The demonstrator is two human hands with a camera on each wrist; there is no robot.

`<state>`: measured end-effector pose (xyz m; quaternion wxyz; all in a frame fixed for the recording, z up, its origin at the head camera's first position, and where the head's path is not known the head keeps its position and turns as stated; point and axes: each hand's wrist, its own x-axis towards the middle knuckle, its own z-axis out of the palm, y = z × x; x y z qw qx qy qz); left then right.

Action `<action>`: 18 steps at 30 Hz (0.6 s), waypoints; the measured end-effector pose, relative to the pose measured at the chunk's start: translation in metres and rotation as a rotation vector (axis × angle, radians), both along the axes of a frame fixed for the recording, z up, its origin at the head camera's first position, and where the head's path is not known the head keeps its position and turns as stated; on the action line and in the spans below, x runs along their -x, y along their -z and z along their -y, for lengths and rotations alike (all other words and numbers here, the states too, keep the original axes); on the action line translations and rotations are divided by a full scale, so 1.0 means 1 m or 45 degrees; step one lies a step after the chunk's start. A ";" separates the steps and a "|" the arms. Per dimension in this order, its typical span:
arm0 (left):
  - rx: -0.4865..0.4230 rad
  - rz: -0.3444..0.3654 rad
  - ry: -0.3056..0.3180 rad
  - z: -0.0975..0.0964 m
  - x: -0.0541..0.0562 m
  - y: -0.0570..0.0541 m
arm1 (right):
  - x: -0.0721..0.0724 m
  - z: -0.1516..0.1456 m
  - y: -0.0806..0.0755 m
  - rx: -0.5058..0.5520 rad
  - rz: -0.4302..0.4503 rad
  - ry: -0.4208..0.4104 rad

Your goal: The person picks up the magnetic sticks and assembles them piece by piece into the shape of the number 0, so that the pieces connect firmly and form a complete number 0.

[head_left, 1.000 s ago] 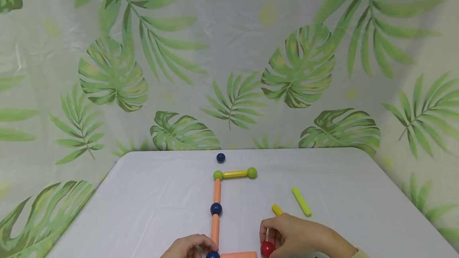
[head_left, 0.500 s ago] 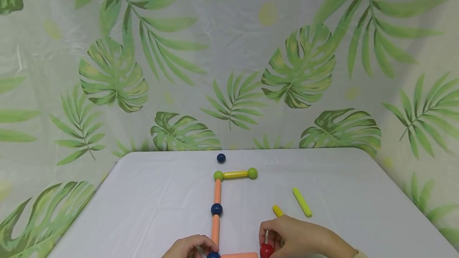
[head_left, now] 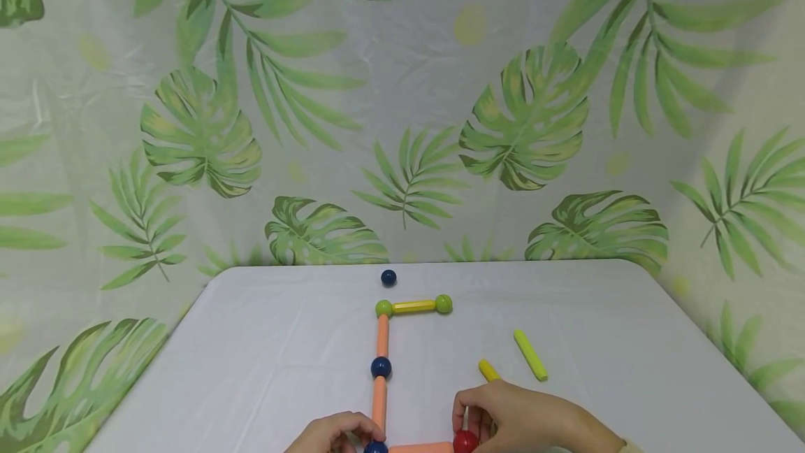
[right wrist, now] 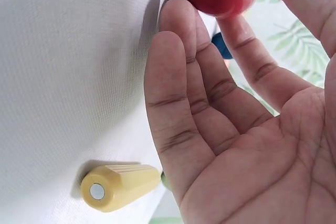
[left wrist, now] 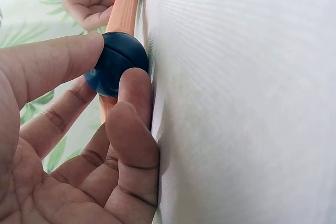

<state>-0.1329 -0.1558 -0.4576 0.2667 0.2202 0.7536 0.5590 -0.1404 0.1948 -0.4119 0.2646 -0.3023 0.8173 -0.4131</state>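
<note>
Pinching the blue ball [head_left: 376, 447] between thumb and finger of the left hand [head_left: 330, 432], at 6 o'clock in the head view, partly cut off by the edge. Grasping the red ball [head_left: 465, 441] with the right hand [head_left: 512, 414], at 3 o'clock from the blue ball. Bridging the gap between those two: a peach rod [head_left: 421, 448], touching both. Running to 12 o'clock from the blue ball, end to end: a second peach rod [head_left: 379, 400], a second blue ball [head_left: 381, 367], a third peach rod [head_left: 383, 335] and a green ball [head_left: 383, 308]. Turning there to 3 o'clock: a yellow rod [head_left: 413, 306], ending in a second green ball [head_left: 444, 303]. Sitting apart, near the green ball at its 12 o'clock: a third blue ball [head_left: 388, 277]. Lying at 1 o'clock from the red ball, partly hidden by the right hand: a loose yellow rod [head_left: 487, 369], with a round silvery spot on its end in the right wrist view. Near that, between 2 and 3 o'clock: a lime rod [head_left: 530, 354], slanting from 11 to 5. All on a white table [head_left: 264, 355]. Behind, at 12 o'clock: a leafy cloth [head_left: 415, 75].
</note>
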 end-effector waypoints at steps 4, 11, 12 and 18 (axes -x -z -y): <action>0.012 0.007 -0.005 0.000 -0.001 0.000 | -0.001 0.001 0.000 -0.005 0.008 0.010; 0.007 -0.013 0.008 0.000 -0.001 0.000 | -0.004 0.000 -0.003 -0.042 0.019 0.042; 0.008 -0.016 0.013 0.000 -0.001 0.000 | -0.004 0.000 -0.004 -0.048 0.015 0.048; 0.103 -0.063 0.066 0.004 0.007 0.009 | -0.001 -0.009 -0.013 -0.035 -0.077 0.035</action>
